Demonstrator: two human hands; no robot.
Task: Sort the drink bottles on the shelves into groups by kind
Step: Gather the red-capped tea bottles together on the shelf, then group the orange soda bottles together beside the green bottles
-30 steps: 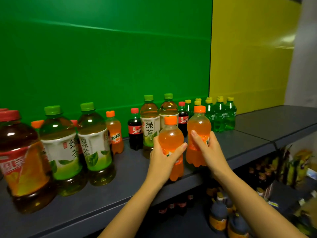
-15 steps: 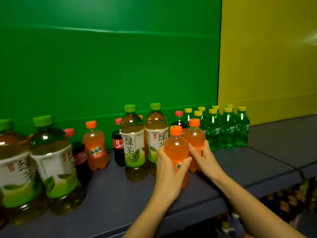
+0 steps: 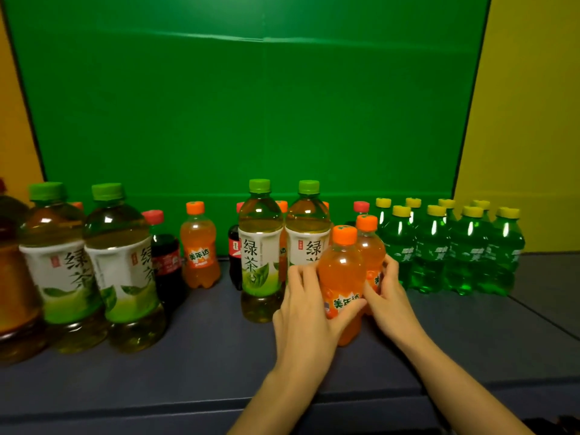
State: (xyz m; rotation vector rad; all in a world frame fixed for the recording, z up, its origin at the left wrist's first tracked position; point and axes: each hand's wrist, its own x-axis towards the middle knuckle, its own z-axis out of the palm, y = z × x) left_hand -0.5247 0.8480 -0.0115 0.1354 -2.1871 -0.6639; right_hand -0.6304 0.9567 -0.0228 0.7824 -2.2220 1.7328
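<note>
Risks, my read, big to small: the shelf (image 3: 204, 356) is crowded around the work spot. The tall green tea bottle (image 3: 309, 233) stands right against the left hand's fingers, so a sideways nudge could tip it into its twin (image 3: 260, 252). The green soda cluster (image 3: 439, 252) sits just beside the right hand, and shoving the orange pair in hard could knock its front row. Both hands are loaded, so there's no spare one to catch a wobble.

Hands: the left hand (image 3: 306, 309) grips the front orange soda bottle (image 3: 342, 268), thumb across the label. The right hand (image 3: 389, 296) wraps the rear orange soda bottle (image 3: 372, 246). Both bottles are upright, touching each other, between the centre green teas and the green sodas. Can't tell if their bases are down or just off the shelf.

Contents, big to small, all capped:
- brown tea bottle (image 3: 12, 277), far left: dark amber
- green teas: pale yellow-green, near full
- green sodas: yellow caps
- cola bottle (image 3: 166, 262): dark, red cap
- stray orange soda bottle (image 3: 199, 246): full, still unsorted over on the left
</note>
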